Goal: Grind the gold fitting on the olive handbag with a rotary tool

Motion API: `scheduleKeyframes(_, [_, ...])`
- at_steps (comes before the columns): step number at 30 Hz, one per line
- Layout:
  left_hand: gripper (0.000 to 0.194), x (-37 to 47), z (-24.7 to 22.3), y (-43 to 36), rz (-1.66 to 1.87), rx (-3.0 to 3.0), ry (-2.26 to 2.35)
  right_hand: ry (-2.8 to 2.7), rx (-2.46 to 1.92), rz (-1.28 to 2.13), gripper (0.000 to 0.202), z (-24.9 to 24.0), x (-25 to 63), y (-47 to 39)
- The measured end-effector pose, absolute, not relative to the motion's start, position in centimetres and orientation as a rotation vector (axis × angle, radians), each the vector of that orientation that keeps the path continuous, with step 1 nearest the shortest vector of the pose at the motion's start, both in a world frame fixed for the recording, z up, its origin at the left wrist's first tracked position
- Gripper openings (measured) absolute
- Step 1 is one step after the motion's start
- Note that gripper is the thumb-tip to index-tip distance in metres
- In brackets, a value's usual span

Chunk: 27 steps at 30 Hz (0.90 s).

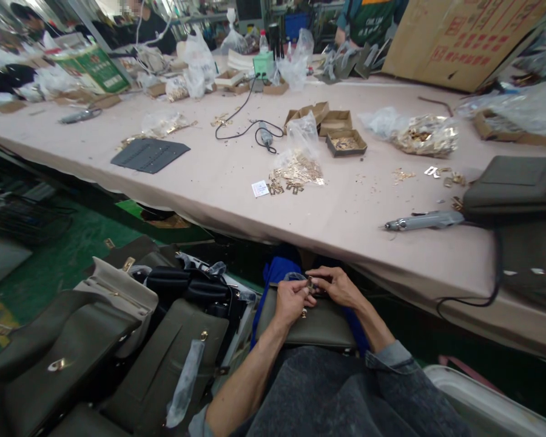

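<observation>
An olive-green handbag [313,328] lies on my lap, below the table edge. My left hand [291,300] and my right hand [339,285] meet over its top edge, fingers pinched together on a small gold metal clasp [310,283] between them. The fingertips hide most of that part. A second small gold fitting [304,313] shows on the bag's front just under my left hand.
A pile of olive and beige handbags [118,340] fills the floor at my left. On the pink table [218,176] lie an electric screwdriver [421,221], a bag of gold fittings [298,167], small cardboard boxes [346,142] and a dark bag [514,188]. Other people work at the far side.
</observation>
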<state>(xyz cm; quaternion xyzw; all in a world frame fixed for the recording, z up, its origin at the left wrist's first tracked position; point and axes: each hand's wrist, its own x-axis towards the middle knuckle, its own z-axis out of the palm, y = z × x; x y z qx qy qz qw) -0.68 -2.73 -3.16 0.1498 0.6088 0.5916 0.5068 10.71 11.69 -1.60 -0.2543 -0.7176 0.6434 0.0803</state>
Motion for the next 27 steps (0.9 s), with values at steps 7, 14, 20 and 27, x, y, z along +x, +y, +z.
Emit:
scheduleKeyframes(7, [0.036, -0.9, -2.2, -2.6, 1.436, 0.216, 1.459, -2.189, -0.470, 2.223, 0.038, 0.7, 9.8, 14.2])
scheduleKeyframes(14, [0.040, -1.3, -1.5, -2.7, 1.472, 0.105, 1.407, -2.077, -0.428, 2.343, 0.036, 0.2, 9.1, 14.2])
scheduleKeyframes(20, [0.048, -1.1, -1.2, -2.6, 1.489, 0.107, 1.443, -2.073, -0.478, 2.234, 0.038, -0.2, 9.3, 13.8])
scheduleKeyframes(27, [0.050, -0.8, -2.2, -1.9, 1.504, 0.057, 1.541, -2.352, -0.516, 1.772, 0.019, 0.9, 9.9, 11.6])
